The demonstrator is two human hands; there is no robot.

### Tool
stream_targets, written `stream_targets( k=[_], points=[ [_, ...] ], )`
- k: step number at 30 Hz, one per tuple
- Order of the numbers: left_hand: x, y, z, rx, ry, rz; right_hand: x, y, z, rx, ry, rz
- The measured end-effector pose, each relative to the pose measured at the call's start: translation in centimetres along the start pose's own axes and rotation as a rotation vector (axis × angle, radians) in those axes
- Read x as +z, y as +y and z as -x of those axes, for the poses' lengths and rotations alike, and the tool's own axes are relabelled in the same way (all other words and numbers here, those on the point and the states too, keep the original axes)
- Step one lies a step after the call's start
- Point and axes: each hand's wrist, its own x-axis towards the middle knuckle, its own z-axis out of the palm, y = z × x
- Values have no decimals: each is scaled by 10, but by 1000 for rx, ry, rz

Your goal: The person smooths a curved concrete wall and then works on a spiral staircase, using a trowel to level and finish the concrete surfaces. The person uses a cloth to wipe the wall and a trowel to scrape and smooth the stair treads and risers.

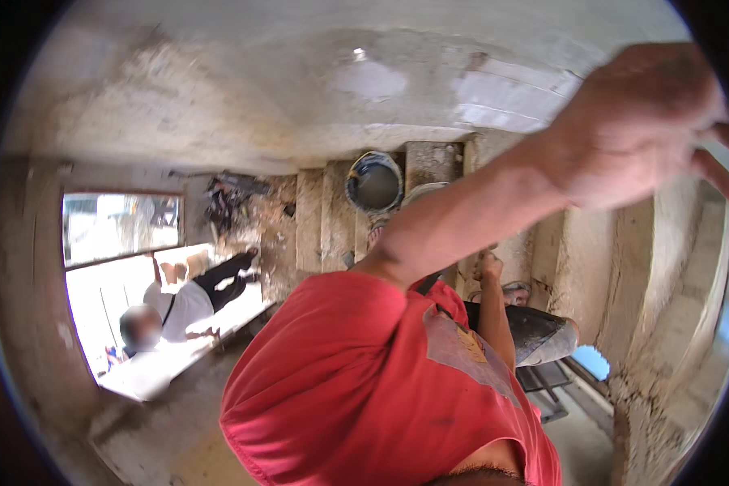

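Note:
My left arm reaches up across the view, and my left hand (644,121) is at the upper right, near the rim of the picture. Some of its fingers stretch toward the edge; the rest are blurred or cut off, so any hold is hidden. Lower down, my right hand (488,265) is closed in front of my body, above the steps. What it grips is too small to make out. A dark bucket (374,183) with grey, wet-looking contents stands on the stairs by the wall. Beside it, a pale round rim (424,191) shows partly behind my left arm.
Rough concrete stairs (595,267) run across the view beneath a patchy plastered wall (243,97). At the left, another person (188,312) in a white top is by a bright window opening (121,223). Dark clutter (228,198) lies near the stair foot. A dark metal frame (547,393) stands at lower right.

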Motion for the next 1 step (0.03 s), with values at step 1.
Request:
stream_targets(
  k=[1],
  points=[
    [4, 15, 3, 18, 7, -35, 1, -6, -1, 10, -42, 22]
  ],
)
